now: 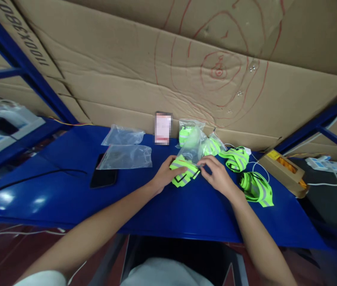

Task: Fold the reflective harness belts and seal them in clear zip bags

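My left hand (168,172) is closed around a folded neon-yellow reflective strap (183,180) with grey stripes and black edging, its thumb lying across the top. Directly beyond the strap is a clear zip bag (190,147), its mouth against the bundle. My right hand (216,174) has its thumb and forefinger bent together at the right edge of that bag's mouth, pinching it. Behind, two bagged bundles, one zip bag (185,135) and another zip bag (212,146), hold similar neon straps. To the right lie a loose rolled strap (237,159) and a second rolled strap (256,188).
Two flat clear bags, an upper bag (123,136) and a lower bag (126,157), lie left, the lower partly over a black phone (103,178). A blurred upright card (163,129) leans on the cardboard wall (111,79). A brown box (286,172) and cables stand right.
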`<action>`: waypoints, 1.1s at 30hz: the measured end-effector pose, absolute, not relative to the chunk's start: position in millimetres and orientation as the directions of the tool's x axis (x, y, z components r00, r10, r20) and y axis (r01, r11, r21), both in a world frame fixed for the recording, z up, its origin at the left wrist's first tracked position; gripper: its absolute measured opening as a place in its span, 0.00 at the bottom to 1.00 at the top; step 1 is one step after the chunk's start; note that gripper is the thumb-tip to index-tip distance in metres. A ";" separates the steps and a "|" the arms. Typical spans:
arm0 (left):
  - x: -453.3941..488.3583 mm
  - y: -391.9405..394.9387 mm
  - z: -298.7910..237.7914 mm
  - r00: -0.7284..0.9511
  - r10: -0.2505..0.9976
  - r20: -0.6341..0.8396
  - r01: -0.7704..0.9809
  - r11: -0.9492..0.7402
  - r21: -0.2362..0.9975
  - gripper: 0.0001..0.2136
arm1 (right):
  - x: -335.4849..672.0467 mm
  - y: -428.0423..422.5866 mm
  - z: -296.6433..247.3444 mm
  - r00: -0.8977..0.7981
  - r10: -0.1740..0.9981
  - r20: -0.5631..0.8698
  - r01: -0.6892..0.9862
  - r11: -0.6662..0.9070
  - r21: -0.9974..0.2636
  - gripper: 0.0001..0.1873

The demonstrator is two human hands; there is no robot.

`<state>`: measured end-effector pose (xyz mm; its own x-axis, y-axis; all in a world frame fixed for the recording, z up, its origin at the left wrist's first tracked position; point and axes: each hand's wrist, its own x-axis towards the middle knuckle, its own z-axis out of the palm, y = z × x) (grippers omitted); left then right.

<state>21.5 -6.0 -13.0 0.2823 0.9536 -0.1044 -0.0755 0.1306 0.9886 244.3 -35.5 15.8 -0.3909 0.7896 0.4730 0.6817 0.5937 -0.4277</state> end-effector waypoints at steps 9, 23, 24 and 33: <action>22.2 -5.5 -13.4 0.222 0.970 -0.098 -0.260 0.155 0.953 0.25 | 227.2 -36.0 9.0 -0.192 0.825 0.532 0.612 0.525 -0.592 0.11; 26.4 -15.0 -16.4 0.317 0.946 -0.065 -0.402 0.196 0.894 0.31 | 176.3 -42.8 -28.5 -0.126 0.989 -0.080 -0.251 -0.110 -0.962 0.28; 27.1 -16.0 -17.5 0.323 0.944 -0.063 -0.401 0.197 0.895 0.31 | 175.6 -42.7 -29.9 -0.106 0.992 -0.065 -0.238 -0.089 -0.967 0.28; 28.2 -14.9 -19.1 0.394 0.919 -0.007 -0.494 0.218 0.842 0.32 | 178.0 -40.7 -27.0 0.024 0.988 0.153 -0.035 0.154 -0.987 0.28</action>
